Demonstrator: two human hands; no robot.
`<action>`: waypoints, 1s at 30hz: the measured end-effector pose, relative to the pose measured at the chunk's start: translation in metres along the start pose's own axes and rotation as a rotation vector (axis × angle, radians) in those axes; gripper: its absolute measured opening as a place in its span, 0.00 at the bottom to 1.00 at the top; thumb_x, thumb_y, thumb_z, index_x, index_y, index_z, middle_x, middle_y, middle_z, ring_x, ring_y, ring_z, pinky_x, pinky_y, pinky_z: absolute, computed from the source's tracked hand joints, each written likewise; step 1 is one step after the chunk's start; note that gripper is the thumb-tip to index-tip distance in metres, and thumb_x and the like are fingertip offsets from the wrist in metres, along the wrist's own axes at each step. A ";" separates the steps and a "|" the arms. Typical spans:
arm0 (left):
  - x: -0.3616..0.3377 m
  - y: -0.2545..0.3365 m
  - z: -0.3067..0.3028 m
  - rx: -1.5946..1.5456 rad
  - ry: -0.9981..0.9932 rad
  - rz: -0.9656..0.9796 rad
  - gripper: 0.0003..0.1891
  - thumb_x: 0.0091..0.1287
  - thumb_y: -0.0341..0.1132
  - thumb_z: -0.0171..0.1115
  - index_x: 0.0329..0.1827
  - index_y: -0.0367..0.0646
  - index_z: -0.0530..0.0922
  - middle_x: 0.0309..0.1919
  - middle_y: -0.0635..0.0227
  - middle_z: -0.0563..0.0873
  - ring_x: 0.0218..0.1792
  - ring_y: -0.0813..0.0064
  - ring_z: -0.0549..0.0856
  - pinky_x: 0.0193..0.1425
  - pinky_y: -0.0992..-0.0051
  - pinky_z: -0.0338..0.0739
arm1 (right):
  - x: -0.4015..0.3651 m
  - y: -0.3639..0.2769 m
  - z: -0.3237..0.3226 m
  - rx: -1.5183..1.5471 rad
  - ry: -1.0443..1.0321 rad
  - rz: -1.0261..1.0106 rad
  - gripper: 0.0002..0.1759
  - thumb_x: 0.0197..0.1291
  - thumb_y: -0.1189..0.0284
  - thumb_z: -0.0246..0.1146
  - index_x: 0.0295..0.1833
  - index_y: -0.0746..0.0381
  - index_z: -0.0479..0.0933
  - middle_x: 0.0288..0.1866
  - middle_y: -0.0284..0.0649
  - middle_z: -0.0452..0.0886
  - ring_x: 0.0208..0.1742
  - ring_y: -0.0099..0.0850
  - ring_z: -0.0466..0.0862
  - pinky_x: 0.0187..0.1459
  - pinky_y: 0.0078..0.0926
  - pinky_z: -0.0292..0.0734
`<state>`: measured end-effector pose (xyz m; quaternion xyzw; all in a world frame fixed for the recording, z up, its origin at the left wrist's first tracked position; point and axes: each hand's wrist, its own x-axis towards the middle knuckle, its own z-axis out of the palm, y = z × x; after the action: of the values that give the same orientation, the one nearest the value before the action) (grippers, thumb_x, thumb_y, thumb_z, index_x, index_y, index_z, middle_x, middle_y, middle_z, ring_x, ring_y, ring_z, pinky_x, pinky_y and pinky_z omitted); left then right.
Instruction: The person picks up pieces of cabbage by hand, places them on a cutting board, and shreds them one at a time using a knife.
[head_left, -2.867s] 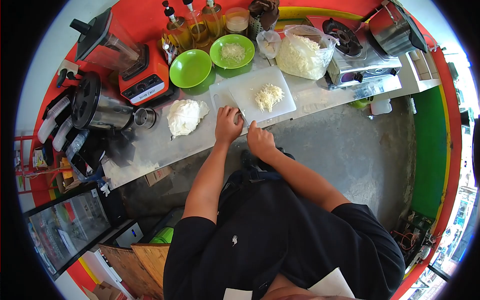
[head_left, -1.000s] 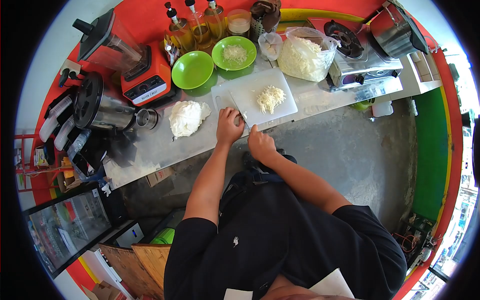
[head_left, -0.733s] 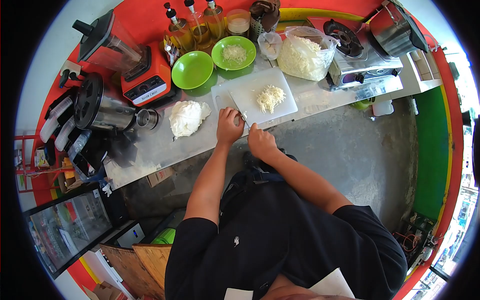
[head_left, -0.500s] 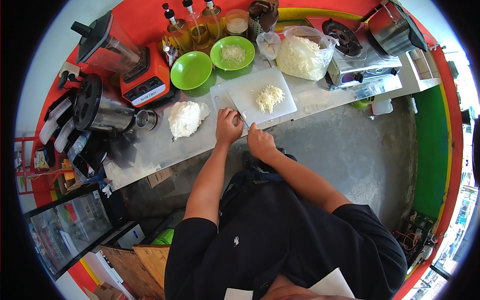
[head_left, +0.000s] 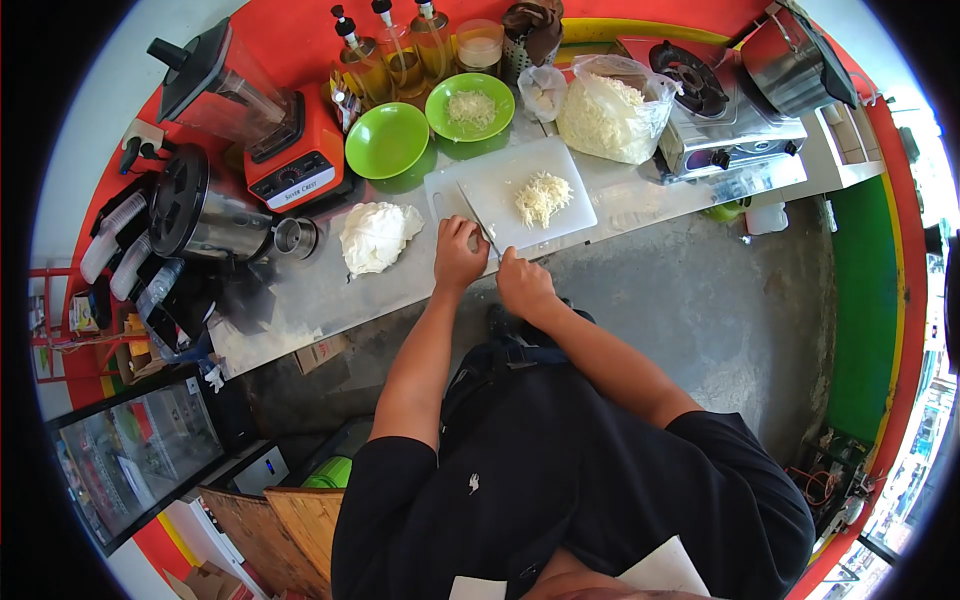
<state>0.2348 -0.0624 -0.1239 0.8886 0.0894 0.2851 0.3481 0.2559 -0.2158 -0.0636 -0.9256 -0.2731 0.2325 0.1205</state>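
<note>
My right hand is closed around the handle of a knife, whose blade slants up and left over the white cutting board. Beside the blade, my left hand rests at the board's near left edge with its fingers curled. What lies under those fingers is mostly hidden. A heap of pale shreds sits on the right half of the board, with a few bits scattered near the knife. To the left of the board is a crumpled white bag.
Behind the board stand a green bowl and a second green bowl with pale shreds. A clear bag of shreds sits beside the gas stove. At left are a red blender and a metal cup on the steel counter.
The scene has shifted very slightly to the right in view. Both hands and the knife keep nearly the same place over the board.
</note>
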 end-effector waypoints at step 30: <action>-0.001 -0.004 0.002 -0.026 0.032 -0.007 0.07 0.52 0.24 0.65 0.34 0.39 0.80 0.37 0.62 0.80 0.44 0.55 0.79 0.50 0.61 0.77 | -0.006 0.000 0.003 0.012 -0.010 0.017 0.09 0.69 0.75 0.55 0.51 0.67 0.68 0.41 0.61 0.88 0.44 0.55 0.91 0.45 0.48 0.88</action>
<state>0.2351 -0.0606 -0.1279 0.8790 0.0943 0.2991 0.3591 0.2506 -0.2191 -0.0638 -0.9260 -0.2644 0.2399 0.1226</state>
